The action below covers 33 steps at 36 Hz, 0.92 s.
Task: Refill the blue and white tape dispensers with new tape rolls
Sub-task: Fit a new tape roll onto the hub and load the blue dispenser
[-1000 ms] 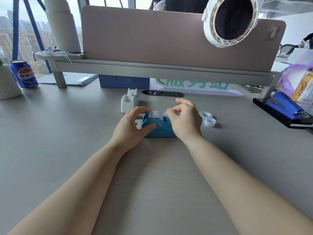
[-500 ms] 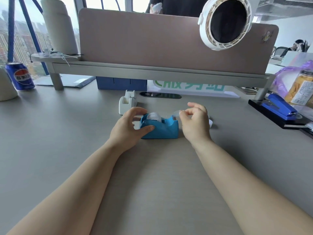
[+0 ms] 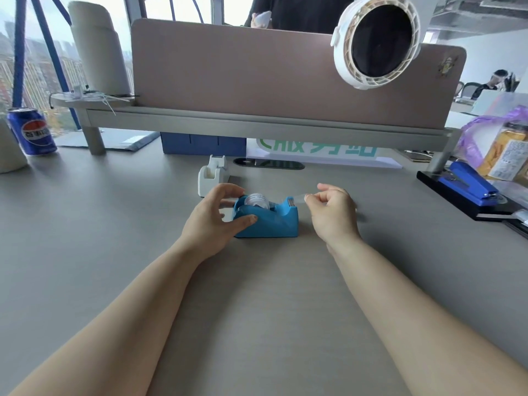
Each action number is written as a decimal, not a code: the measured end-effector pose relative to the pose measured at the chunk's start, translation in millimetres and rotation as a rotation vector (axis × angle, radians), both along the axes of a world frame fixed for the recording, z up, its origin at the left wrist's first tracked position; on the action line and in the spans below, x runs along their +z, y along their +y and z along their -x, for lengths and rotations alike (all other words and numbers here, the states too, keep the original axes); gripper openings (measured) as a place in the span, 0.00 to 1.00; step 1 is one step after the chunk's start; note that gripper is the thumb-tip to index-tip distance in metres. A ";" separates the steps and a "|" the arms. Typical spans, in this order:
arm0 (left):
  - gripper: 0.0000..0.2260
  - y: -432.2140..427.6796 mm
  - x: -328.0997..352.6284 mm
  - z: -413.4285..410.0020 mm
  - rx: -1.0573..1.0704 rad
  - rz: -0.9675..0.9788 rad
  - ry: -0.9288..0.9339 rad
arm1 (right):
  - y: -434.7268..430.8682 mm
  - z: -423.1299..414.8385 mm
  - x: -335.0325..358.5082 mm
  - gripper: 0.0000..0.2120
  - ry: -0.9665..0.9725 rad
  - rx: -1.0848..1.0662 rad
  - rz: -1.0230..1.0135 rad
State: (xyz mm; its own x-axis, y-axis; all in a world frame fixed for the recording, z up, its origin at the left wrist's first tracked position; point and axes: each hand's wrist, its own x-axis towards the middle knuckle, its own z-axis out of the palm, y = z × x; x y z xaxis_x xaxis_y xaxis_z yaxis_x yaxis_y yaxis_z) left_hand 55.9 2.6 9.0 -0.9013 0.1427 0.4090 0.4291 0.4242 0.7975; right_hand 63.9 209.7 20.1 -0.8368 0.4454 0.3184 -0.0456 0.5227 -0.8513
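The blue tape dispenser point(image 3: 271, 221) stands on the grey desk point(image 3: 114, 238) in the middle, with a clear tape roll point(image 3: 256, 200) seated in its well. My left hand point(image 3: 213, 221) grips the dispenser's left end, thumb on its front side. My right hand point(image 3: 331, 212) is to the right of the cutter and pinches the free end of the tape strip point(image 3: 297, 199), which stretches from the roll over the cutter. The white tape dispenser point(image 3: 213, 175) stands just behind my left hand; its well looks empty.
A blue stapler point(image 3: 468, 181) on a black tray lies at the right, by a purple bag with a jar point(image 3: 505, 150). A blue soda can point(image 3: 31, 131) stands far left. A shelf with a divider panel point(image 3: 271, 81) and a white fan point(image 3: 374, 41) rises behind.
My right hand moved from over the dispenser to the right, drawing the tape strip out past the cutter. The small white spools beside it are now hidden behind my right hand.
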 end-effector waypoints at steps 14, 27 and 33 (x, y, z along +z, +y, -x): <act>0.20 -0.1 -0.6 0.5 -0.002 -0.006 0.002 | 1.2 -1.7 -5.8 0.14 -0.119 0.019 0.001; 0.20 0.9 0.2 -0.7 -0.005 -0.008 -0.013 | -7.6 -0.7 -14.8 0.10 -0.165 0.036 0.080; 0.20 1.6 1.1 -1.8 -0.001 -0.010 -0.013 | -5.8 -3.9 -13.4 0.06 -0.210 0.054 0.098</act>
